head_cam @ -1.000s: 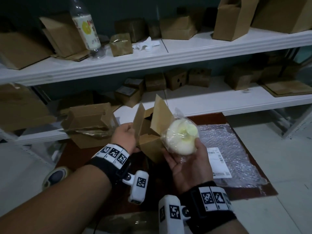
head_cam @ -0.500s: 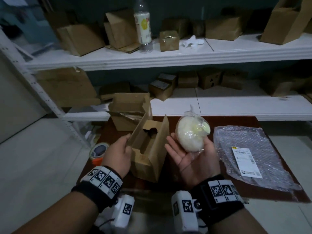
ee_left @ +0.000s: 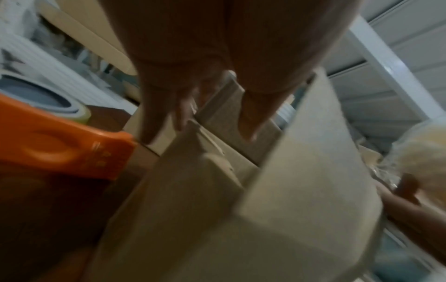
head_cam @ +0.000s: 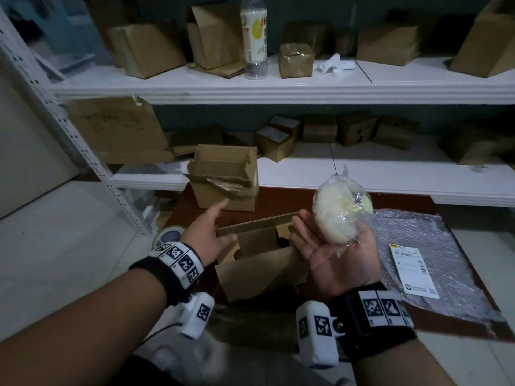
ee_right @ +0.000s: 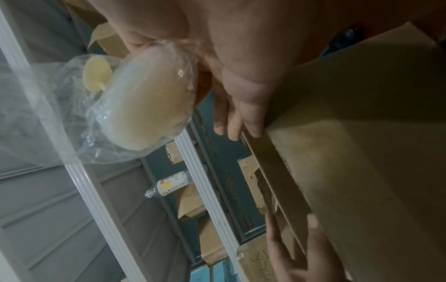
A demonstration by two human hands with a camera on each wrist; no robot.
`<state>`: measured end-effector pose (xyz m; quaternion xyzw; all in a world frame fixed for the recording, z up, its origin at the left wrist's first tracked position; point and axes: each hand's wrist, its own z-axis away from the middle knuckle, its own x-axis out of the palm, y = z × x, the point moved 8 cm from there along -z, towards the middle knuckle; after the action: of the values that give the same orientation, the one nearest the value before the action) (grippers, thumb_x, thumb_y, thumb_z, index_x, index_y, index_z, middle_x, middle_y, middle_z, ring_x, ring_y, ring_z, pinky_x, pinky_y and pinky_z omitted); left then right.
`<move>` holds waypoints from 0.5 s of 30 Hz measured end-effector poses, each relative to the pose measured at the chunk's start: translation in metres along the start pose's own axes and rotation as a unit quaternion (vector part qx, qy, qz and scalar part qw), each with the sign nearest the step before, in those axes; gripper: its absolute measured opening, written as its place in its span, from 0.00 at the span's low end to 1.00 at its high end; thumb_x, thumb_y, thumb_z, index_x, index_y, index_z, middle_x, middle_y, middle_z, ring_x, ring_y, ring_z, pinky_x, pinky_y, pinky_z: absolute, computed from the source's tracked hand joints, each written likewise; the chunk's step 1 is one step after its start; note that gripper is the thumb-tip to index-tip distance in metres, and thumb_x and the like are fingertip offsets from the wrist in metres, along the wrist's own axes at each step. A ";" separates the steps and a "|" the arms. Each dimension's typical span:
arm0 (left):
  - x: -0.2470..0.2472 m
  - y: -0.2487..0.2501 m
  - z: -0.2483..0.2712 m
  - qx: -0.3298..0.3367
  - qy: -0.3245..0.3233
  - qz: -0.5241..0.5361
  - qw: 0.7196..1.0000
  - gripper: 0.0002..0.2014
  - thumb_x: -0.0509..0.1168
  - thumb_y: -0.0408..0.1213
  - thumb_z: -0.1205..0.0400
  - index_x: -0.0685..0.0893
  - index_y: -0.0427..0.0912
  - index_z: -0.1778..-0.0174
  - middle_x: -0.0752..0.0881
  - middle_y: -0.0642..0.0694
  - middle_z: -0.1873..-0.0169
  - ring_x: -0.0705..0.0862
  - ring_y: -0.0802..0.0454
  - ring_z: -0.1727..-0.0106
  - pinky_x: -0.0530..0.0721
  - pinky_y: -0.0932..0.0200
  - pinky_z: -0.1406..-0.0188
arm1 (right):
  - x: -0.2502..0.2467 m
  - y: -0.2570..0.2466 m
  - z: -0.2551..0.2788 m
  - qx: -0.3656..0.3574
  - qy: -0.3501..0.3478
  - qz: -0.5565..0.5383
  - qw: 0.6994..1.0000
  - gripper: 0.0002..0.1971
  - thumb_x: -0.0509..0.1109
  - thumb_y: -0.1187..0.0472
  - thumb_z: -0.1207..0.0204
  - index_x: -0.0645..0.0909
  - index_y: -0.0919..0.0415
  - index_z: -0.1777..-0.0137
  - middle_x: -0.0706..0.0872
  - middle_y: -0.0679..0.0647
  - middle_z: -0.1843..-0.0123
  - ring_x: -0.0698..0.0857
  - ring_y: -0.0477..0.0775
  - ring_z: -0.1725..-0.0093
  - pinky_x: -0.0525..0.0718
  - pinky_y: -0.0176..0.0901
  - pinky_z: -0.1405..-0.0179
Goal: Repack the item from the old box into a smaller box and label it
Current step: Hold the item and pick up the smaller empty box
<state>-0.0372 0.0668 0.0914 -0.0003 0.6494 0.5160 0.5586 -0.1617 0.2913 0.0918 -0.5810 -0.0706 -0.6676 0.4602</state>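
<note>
My right hand [head_cam: 338, 254] lies flat and open, and the wrapped item [head_cam: 341, 211] sits on my palm. My left hand [head_cam: 210, 232] has its fingers straight, touching the flap of the small box [head_cam: 260, 263] on the table. I think I should push the flap wide, then tip the item in gently so the wrap does not catch.
</note>
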 end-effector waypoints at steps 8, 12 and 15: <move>0.016 -0.015 0.000 -0.176 -0.005 0.015 0.984 0.79 0.90 0.45 0.42 0.32 0.52 0.12 0.69 0.39 0.17 0.73 0.37 0.21 0.75 0.46 0.24 | 0.001 0.000 -0.001 0.001 -0.028 -0.007 1.000 0.44 0.68 0.41 0.37 0.71 0.60 0.20 0.86 0.72 0.33 0.85 0.72 0.32 0.72 0.67 0.22; 0.011 -0.006 0.003 -0.180 -0.001 -0.002 0.984 0.79 0.89 0.39 0.40 0.28 0.55 0.14 0.70 0.37 0.17 0.75 0.37 0.23 0.77 0.47 0.28 | -0.001 0.003 -0.005 0.009 -0.018 -0.008 1.000 0.38 0.63 0.41 0.28 0.73 0.62 0.21 0.86 0.71 0.32 0.86 0.70 0.32 0.75 0.65 0.23; 0.010 0.002 0.003 -0.178 -0.016 -0.022 0.984 0.75 0.87 0.36 0.35 0.27 0.55 0.14 0.71 0.36 0.19 0.79 0.38 0.27 0.81 0.50 0.36 | -0.003 0.003 -0.006 0.011 -0.005 -0.004 1.000 0.36 0.61 0.40 0.23 0.73 0.61 0.20 0.85 0.70 0.30 0.86 0.70 0.32 0.75 0.64 0.23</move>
<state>-0.0397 0.0754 0.0862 -0.1058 0.5381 0.6107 0.5713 -0.1641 0.2869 0.0857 -0.5789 -0.0820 -0.6658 0.4636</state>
